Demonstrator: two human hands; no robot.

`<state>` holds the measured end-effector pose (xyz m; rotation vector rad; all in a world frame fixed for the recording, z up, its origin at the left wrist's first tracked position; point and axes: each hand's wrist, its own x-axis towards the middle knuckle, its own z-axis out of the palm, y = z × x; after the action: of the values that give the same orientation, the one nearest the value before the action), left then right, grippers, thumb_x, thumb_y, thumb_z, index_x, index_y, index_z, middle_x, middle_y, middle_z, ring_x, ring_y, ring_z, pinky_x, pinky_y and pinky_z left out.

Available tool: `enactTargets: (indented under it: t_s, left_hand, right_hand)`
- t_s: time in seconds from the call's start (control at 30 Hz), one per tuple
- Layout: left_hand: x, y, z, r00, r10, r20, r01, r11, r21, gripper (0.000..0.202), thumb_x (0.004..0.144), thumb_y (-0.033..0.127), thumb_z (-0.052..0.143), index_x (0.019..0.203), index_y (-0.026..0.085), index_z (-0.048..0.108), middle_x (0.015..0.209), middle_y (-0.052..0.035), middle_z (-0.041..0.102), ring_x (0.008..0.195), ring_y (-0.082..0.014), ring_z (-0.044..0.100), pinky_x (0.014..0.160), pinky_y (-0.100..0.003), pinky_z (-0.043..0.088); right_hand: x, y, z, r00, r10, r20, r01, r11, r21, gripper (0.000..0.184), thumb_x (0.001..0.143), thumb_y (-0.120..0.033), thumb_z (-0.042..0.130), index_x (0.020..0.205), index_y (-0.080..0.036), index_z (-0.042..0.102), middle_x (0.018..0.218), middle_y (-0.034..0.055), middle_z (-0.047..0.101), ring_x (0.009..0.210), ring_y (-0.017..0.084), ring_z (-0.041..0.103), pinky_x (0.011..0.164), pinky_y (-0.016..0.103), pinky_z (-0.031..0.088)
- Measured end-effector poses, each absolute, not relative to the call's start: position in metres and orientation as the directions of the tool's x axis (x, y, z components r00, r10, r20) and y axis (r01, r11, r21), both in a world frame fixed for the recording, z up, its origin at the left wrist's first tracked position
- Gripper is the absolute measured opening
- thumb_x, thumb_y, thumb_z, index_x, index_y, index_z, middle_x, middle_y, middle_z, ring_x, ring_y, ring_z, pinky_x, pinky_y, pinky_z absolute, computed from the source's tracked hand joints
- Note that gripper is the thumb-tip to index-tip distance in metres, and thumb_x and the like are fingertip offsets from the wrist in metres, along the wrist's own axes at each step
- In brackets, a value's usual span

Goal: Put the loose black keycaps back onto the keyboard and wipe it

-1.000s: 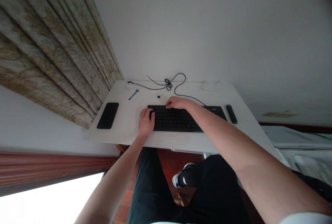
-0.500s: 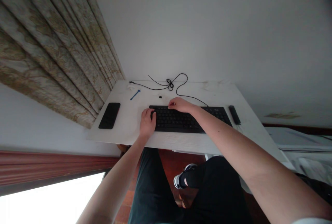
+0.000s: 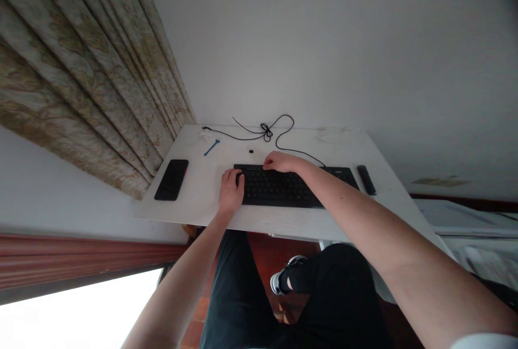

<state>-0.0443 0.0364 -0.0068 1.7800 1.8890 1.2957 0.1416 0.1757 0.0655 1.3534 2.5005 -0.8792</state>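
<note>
A black computer keyboard (image 3: pixel 283 188) lies on a white desk (image 3: pixel 194 198). My left hand (image 3: pixel 231 193) rests curled at the keyboard's left end, with its fingertips on the outer keys. My right hand (image 3: pixel 282 162) lies along the keyboard's far edge, its fingers on the top rows. Neither hand visibly holds anything. A black smartphone (image 3: pixel 171 179) lies face up left of the keyboard, and a dark remote control (image 3: pixel 366 180) lies to its right. My right forearm hides part of the keyboard.
Behind the keyboard lie a tangled black cable (image 3: pixel 267 133), a small black piece (image 3: pixel 251 151), a blue plastic tool (image 3: pixel 211 147) and a small white item (image 3: pixel 204 136). A patterned curtain (image 3: pixel 89 79) hangs beside the desk, and a wall (image 3: pixel 324 47) stands behind it.
The whole scene has shifted slightly right in view. Both hands have stayed on the keyboard, with no visible change in their hold.
</note>
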Motion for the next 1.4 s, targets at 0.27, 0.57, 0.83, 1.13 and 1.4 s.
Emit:
enactTargets:
  t_s: [0.27,0.57,0.83,1.13,1.4]
  left_hand:
    - [-0.045,0.036,-0.006,-0.229,0.896,0.38,0.682,-0.131,0.719,0.02,0.098,0.029,0.045,0.108,0.022,0.061,0.112,-0.0095,0.061,0.115,-0.0233,0.056,0.106,-0.043,0.045]
    - [-0.044,0.036,-0.005,-0.23,0.894,0.384,0.688,-0.129,0.714,0.02,0.098,0.028,0.046,0.11,0.021,0.061,0.114,-0.01,0.061,0.116,-0.0233,0.056,0.107,-0.044,0.044]
    - [-0.043,0.036,-0.006,-0.216,0.893,0.395,0.695,-0.144,0.704,0.02,0.098,0.028,0.046,0.11,0.021,0.06,0.113,-0.0105,0.061,0.116,-0.0234,0.055,0.106,-0.043,0.044]
    - [-0.043,0.036,-0.007,-0.213,0.896,0.389,0.704,-0.136,0.698,0.02,0.098,0.027,0.047,0.112,0.022,0.06,0.116,-0.0107,0.061,0.118,-0.024,0.054,0.108,-0.044,0.044]
    - [-0.044,0.037,-0.008,-0.211,0.894,0.395,0.708,-0.139,0.692,0.02,0.098,0.028,0.045,0.11,0.022,0.061,0.113,-0.0096,0.061,0.116,-0.0231,0.056,0.106,-0.043,0.045]
  right_hand:
    - [0.143,0.181,0.07,-0.557,0.703,-0.442,0.809,0.338,-0.481,0.03,0.081,-0.04,0.069,0.098,-0.017,0.079,0.095,0.0085,0.076,0.087,0.022,0.067,0.076,0.029,0.047]
    - [0.136,0.182,0.071,-0.536,0.719,-0.442,0.826,0.34,-0.449,0.023,0.079,-0.032,0.071,0.093,-0.016,0.08,0.093,0.0081,0.077,0.087,0.022,0.068,0.074,0.029,0.047]
    - [0.131,0.184,0.067,-0.489,0.752,-0.442,0.851,0.301,-0.429,0.034,0.075,-0.034,0.08,0.104,-0.018,0.076,0.1,0.0106,0.074,0.085,0.023,0.067,0.076,0.032,0.052]
    - [0.137,0.181,0.061,-0.601,0.683,-0.415,0.792,0.442,-0.42,0.024,0.085,-0.031,0.065,0.099,-0.018,0.078,0.098,0.0088,0.076,0.09,0.023,0.067,0.076,0.03,0.047]
    - [0.147,0.179,0.059,-0.584,0.707,-0.399,0.773,0.334,-0.539,0.027,0.086,-0.037,0.064,0.1,-0.019,0.077,0.1,0.0063,0.076,0.091,0.021,0.066,0.078,0.027,0.047]
